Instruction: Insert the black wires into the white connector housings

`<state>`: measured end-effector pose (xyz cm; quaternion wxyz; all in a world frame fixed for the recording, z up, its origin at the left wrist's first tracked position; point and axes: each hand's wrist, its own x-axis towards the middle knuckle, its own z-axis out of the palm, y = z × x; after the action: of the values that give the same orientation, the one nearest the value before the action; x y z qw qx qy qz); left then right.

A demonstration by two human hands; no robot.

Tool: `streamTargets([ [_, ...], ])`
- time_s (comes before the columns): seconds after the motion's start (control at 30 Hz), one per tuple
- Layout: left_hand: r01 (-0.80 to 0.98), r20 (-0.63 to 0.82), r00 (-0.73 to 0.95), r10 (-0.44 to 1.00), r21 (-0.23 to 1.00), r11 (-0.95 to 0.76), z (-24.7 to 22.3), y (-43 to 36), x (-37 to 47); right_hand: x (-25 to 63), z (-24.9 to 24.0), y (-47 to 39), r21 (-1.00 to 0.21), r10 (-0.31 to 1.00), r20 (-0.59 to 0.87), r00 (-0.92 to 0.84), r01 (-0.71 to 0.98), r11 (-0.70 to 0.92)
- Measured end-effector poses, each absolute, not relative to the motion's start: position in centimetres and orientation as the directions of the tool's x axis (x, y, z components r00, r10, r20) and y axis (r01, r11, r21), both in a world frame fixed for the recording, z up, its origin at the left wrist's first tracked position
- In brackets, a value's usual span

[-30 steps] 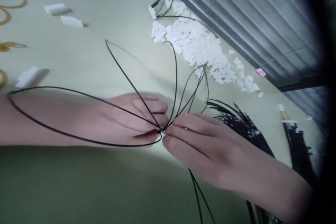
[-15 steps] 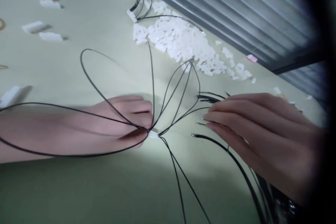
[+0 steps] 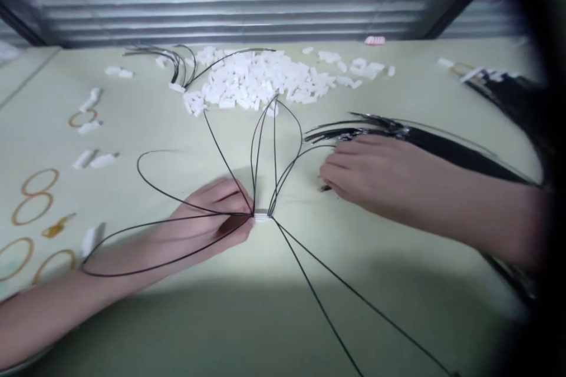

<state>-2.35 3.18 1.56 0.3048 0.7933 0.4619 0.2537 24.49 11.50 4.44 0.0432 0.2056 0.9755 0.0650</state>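
My left hand (image 3: 219, 212) is closed on a small white connector housing (image 3: 262, 217), pinched at its left end. Thin black wires (image 3: 275, 153) spread from both ends of the housing; several loop upward and to the left, and two run down to the lower right. To the right, my right hand (image 3: 358, 168) lies palm down beside a bundle of black wires (image 3: 460, 153) with shiny metal tips. Its fingers are curled together, and a dark wire end pokes out beneath them. The fingertips themselves are mostly hidden.
Behind my hands lies a heap of white connector housings (image 3: 252, 79), with another wired housing (image 3: 177, 88) at its left. Tan rings (image 3: 33, 207) and loose white pieces are at left. A second dark wire bundle (image 3: 508, 97) sits far right. Slatted blinds (image 3: 247, 0) stand behind the table.
The view has levelled and shows more of the table. My right hand has gone from loosely spread above the wire ends to curled down at the bundle. My left hand keeps the housing.
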Motion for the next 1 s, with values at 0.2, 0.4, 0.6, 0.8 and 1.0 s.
streamTargets([
  [0.2,0.650,0.073,0.509,0.858,0.621,-0.438,2.1,3.3,-2.6,24.2,4.3,11.6,0.086,0.459,-0.096,-0.883,0.452,0.888],
  [0.4,0.701,0.016,0.494,0.869,0.584,-0.409,3.0,3.9,-1.6,25.1,3.0,10.5,0.008,0.519,0.136,-0.844,0.525,0.851],
  [0.6,0.727,0.037,0.491,0.870,0.532,-0.433,2.8,4.2,-1.1,24.6,1.0,9.9,0.117,0.557,0.298,-0.775,0.609,0.784],
  [0.8,0.750,0.011,0.484,0.875,0.509,-0.422,3.0,4.2,-1.1,24.7,1.9,9.7,-0.059,0.620,0.453,-0.641,0.672,0.738],
  [1.0,0.756,0.028,0.470,0.882,0.503,-0.419,1.9,4.2,-1.5,25.6,3.9,8.8,-0.402,0.658,0.696,-0.287,0.603,0.689],
])
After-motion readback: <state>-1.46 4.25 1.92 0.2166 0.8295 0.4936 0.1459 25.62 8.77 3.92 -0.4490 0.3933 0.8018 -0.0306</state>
